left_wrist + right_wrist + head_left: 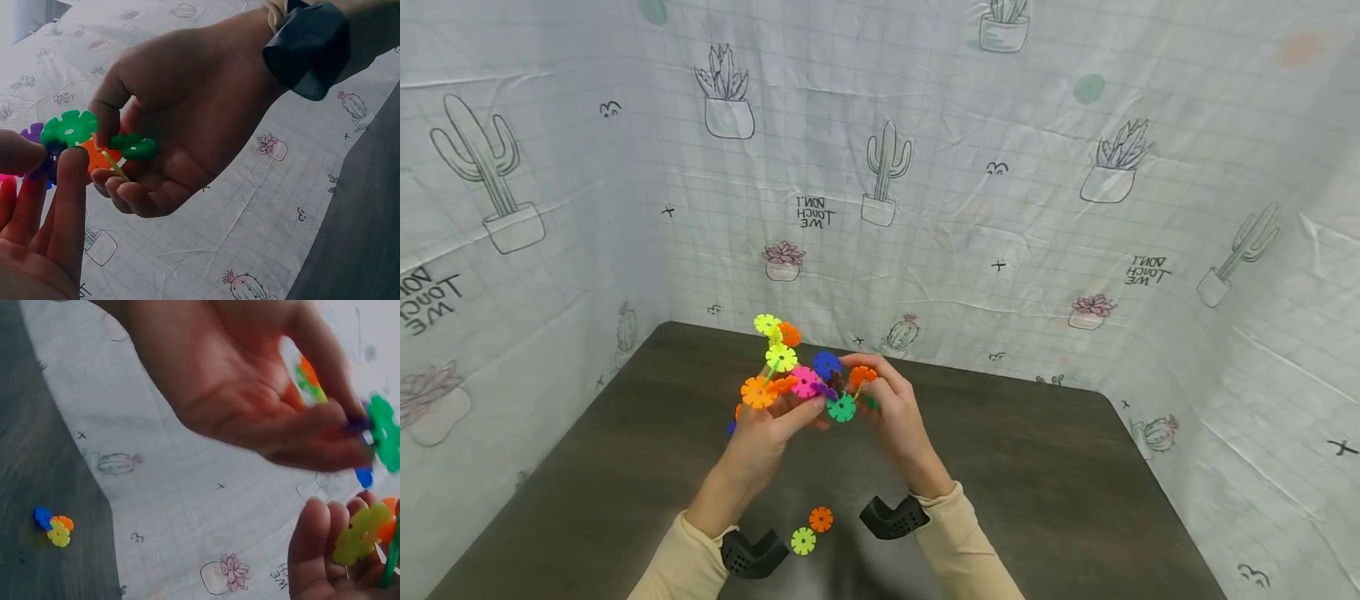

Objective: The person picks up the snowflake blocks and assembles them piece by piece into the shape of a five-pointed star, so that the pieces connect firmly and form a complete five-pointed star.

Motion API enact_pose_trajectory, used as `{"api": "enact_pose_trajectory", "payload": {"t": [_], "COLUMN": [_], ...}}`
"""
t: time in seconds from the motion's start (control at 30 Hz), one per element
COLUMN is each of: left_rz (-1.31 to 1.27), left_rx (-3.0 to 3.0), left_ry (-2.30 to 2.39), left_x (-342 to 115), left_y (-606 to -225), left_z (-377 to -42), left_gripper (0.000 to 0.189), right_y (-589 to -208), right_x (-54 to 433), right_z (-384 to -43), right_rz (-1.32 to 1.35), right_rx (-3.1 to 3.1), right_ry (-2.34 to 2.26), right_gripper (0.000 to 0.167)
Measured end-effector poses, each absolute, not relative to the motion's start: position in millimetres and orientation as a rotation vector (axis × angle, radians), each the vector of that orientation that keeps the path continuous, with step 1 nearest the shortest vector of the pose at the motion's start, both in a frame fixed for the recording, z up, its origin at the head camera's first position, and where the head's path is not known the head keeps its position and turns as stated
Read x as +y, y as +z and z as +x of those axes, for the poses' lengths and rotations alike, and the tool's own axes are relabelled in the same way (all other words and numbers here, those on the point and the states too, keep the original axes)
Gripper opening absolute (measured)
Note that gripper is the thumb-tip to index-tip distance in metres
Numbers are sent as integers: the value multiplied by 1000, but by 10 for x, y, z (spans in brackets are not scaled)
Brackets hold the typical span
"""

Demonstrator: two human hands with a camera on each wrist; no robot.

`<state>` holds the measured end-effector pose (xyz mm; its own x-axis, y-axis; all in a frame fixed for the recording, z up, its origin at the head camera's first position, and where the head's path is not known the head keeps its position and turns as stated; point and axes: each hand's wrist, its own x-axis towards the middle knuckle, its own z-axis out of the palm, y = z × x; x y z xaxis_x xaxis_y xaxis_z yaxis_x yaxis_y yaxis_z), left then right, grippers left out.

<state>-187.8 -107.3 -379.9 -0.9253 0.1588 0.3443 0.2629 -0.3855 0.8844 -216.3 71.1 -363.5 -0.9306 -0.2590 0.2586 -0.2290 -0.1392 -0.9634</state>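
My left hand (767, 442) grips a chain of interlocking flower-shaped discs between thumb and fingers. Yellow, orange, pink, purple and blue discs show in it; a pink disc (805, 382) is near the thumb and a blue disc (827, 365) near the far end. A teal-green disc (70, 127) sits at the left fingertips. My right hand (898, 417), close beside the chain, pinches a small joined group: an orange disc (862, 377), a yellow disc (355, 540) and a green disc (140, 147), the green one near the palm. Fingers partly hide where chain and group meet.
On the dark table (1037, 483) lie a loose orange disc (822, 519) and a yellow-green disc (803, 541), between the forearms. A blue disc (42, 517) lies with orange and yellow ones beyond the left hand. Cactus-print cloth (940, 208) surrounds the table's back and sides.
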Motion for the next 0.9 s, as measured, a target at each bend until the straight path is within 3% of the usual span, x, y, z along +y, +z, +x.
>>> {"api": "enact_pose_trajectory", "payload": {"t": [0.3, 0.6, 0.9], "left_rz": [-814, -380, -299], "left_rx": [-1653, -1762, -1813], "left_ry": [-2570, -2630, -2550], "left_x": [-1085, -941, -812], "left_y": [-3804, -3691, -3618], "left_z": [-1860, -1775, -1694], "left_gripper": [39, 9, 14], "right_y": [-3643, -3572, -3373], "right_x": [726, 856, 1215], "right_z": [-2026, -1960, -1929], "right_rz": [-779, -877, -851], "right_rx": [2415, 2319, 2470], "right_ry": [-2105, -2253, -2235], "right_gripper": [22, 18, 14]}}
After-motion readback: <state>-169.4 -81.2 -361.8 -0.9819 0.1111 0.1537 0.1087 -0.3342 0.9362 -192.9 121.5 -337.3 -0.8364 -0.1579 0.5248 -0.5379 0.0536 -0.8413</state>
